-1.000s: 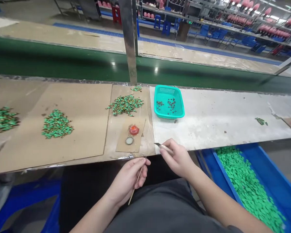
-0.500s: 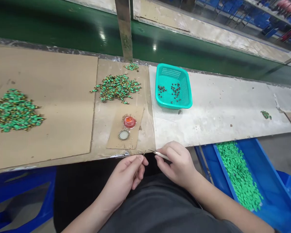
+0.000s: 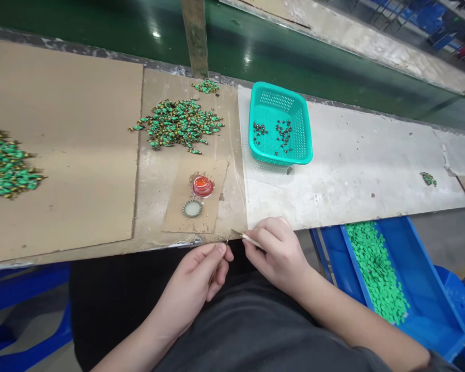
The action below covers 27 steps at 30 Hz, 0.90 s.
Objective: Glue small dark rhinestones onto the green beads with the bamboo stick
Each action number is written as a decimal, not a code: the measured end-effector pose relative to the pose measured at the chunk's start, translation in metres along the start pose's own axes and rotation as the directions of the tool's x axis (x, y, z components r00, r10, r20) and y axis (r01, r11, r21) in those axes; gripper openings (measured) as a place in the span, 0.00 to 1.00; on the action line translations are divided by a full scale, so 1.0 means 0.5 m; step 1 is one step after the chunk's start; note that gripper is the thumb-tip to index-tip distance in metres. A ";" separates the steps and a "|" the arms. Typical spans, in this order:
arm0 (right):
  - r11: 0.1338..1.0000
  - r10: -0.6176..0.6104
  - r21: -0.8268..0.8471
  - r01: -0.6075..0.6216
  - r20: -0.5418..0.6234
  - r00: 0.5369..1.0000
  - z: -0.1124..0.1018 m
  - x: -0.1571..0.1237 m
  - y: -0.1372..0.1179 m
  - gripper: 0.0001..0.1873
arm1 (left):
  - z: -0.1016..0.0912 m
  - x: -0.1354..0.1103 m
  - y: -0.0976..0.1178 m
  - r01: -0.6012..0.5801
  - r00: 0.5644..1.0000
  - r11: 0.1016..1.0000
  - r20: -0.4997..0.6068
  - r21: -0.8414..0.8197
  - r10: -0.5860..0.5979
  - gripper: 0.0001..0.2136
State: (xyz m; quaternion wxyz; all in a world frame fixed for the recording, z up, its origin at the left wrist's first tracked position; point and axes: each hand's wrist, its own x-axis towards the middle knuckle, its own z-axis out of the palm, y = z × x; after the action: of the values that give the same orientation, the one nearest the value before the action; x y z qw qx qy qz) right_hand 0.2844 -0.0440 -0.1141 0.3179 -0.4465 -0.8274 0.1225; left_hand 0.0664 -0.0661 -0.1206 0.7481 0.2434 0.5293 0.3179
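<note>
Dark trousers (image 3: 236,330) across the lap at the bottom of the view, and just above them, both hands at the near edge of the desk (image 3: 372,214), close together but not touching. In the left hand (image 3: 191,284), curled fingers around a thin stick (image 3: 217,271), mostly hidden, with only its fine tip showing above the fingertips. In the right hand (image 3: 277,253), a firm pinch on a craft knife (image 3: 251,240) with a pale handle, its small blade pointing left and almost meeting the stick's tip; anything held between the two tips too small to make out. Off to the right, below the desk, a blue tray (image 3: 422,274) heaped with flat bright green pieces (image 3: 375,263). Just beyond the hands, a small cardboard square (image 3: 211,219) bearing a bottle cap (image 3: 192,208) of pale liquid and a round red-orange dab (image 3: 203,186). Farther on, a loose pile of green-and-gold beads (image 3: 178,124), a teal plastic basket (image 3: 281,89) holding small dark pieces (image 3: 282,134), and another green heap (image 3: 3,168) at the left edge on a large cardboard sheet (image 3: 62,93). Beyond the desk, a green conveyor belt (image 3: 294,67).
</note>
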 end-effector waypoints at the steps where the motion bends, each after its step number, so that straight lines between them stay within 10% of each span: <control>1: 1.000 0.005 0.004 -0.004 -0.002 1.000 0.000 0.001 0.000 0.12 | -0.001 0.000 0.001 0.003 1.000 1.000 0.001 -0.001 -0.003 0.23; 27: 0.999 0.013 0.034 -0.015 0.050 0.999 -0.008 0.007 -0.005 0.09 | -0.007 0.002 0.009 0.013 1.000 1.000 0.027 0.008 -0.013 0.24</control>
State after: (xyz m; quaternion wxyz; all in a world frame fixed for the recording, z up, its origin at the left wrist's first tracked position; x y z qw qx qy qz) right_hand 0.2841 -0.0430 -0.1084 0.3038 -0.4436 -0.8297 0.1501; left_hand 0.0622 -0.0621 -0.1194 0.7562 0.2471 0.5219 0.3076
